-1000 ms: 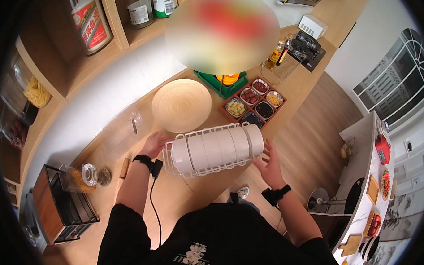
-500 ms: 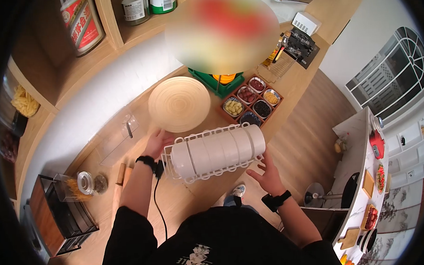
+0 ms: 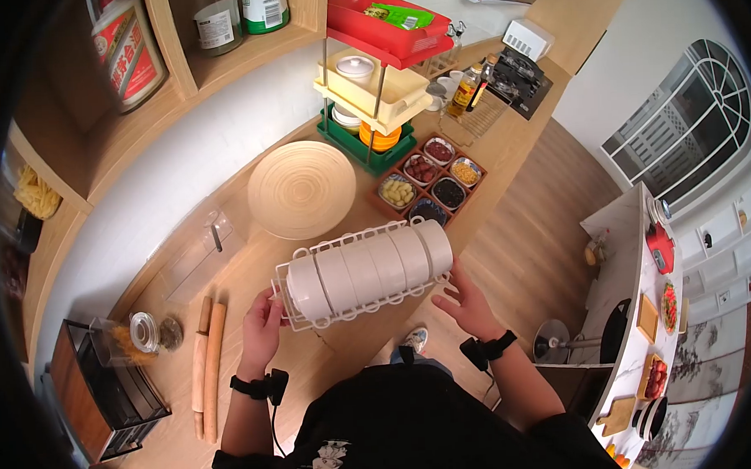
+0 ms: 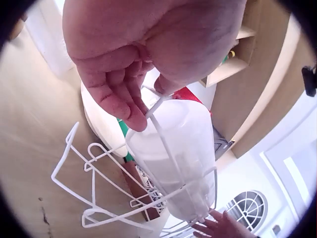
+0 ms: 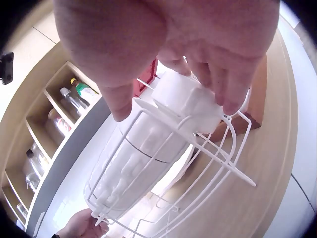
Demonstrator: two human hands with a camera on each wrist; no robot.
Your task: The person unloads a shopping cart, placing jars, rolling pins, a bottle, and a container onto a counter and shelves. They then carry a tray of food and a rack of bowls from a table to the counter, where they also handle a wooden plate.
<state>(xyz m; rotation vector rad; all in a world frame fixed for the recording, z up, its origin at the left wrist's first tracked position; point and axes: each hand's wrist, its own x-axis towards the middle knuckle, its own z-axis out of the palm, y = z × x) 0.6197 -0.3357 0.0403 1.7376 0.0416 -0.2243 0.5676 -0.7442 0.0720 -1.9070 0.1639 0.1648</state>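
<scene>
A white wire rack [image 5: 242,177] holds a row of nested white bowls [image 3: 369,272] lying on their sides, in front of my body at the counter's edge. My left hand [image 3: 262,327] pinches a wire at the rack's left end between thumb and fingers, seen close in the left wrist view. At the other end, my right hand [image 3: 471,310] has its fingertips against the last bowl and the rack's end, with the thumb spread away from them.
Behind the rack lie a round wooden plate [image 3: 302,190] and a sectioned tray [image 3: 406,158] of small dishes. A red, cream and green tiered shelf [image 3: 378,92] stands further back. Two rolling pins [image 3: 215,371], a glass jar [image 3: 144,332] and a black-framed rack [image 3: 106,389] are on the left.
My left hand has come from behind the rack's left end to its near side and now pinches a wire. The head view has shifted, so the rack appears further left.
</scene>
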